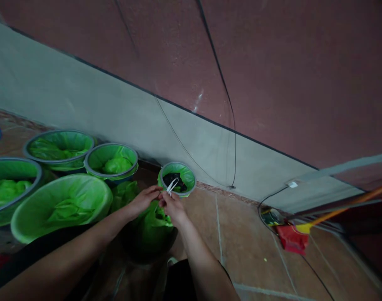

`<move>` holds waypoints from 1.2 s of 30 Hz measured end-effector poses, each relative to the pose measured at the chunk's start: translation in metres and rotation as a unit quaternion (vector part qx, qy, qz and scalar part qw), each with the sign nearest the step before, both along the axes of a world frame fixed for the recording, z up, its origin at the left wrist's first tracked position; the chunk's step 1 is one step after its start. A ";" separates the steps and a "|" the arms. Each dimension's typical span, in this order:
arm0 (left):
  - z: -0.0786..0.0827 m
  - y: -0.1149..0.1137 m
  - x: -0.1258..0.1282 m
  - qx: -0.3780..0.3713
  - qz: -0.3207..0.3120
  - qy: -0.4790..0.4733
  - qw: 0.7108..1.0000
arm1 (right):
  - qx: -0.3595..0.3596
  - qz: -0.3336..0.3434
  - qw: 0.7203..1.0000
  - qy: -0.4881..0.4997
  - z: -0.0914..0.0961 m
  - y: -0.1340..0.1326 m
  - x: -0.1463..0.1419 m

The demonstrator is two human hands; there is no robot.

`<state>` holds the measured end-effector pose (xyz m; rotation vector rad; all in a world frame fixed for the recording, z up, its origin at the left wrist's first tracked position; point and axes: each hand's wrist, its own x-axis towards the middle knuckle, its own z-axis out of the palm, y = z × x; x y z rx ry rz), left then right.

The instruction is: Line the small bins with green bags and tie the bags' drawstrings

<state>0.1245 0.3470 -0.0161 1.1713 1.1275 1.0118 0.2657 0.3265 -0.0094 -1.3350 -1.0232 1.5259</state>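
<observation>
My right hand (pixel 174 205) is closed on a thin white looped strip (pixel 172 184), like a cord or tie, which sticks up from its fingers. Beside it, the fingertips of my left hand (pixel 147 198) are drawn together and meet the right fingers; what they pinch is too small to make out. Both hands are above a dark bin (pixel 147 246) with a bright green bag (pixel 148 223) in it. Just beyond them, against the wall, stands a small grey-rimmed bin (pixel 193 184), lined in green, with a crumpled black bag (pixel 177 179) inside.
Several more bins with green liners stand at left, including an oval one (pixel 107 200) and a round one (pixel 136 155). A black cable (pixel 229 100) runs down the wall (pixel 131 108). On the tiled floor at right lie a red dustpan (pixel 293 240) and an orange pole (pixel 350 205).
</observation>
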 end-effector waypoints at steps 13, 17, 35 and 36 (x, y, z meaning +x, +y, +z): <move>-0.028 -0.017 0.013 -0.020 -0.057 0.087 0.994 | -0.007 -0.179 0.978 0.103 0.012 0.012 0.029; -0.034 -0.010 0.008 -0.094 0.087 0.070 0.989 | 0.011 -0.234 0.972 0.037 0.025 0.011 0.030; -0.033 -0.032 0.021 -0.024 -0.025 0.120 0.992 | 0.038 -0.017 0.989 0.142 0.042 -0.002 -0.008; -0.034 -0.033 0.023 -0.012 -0.045 0.111 0.993 | 0.026 -0.016 0.989 0.147 0.041 -0.004 -0.011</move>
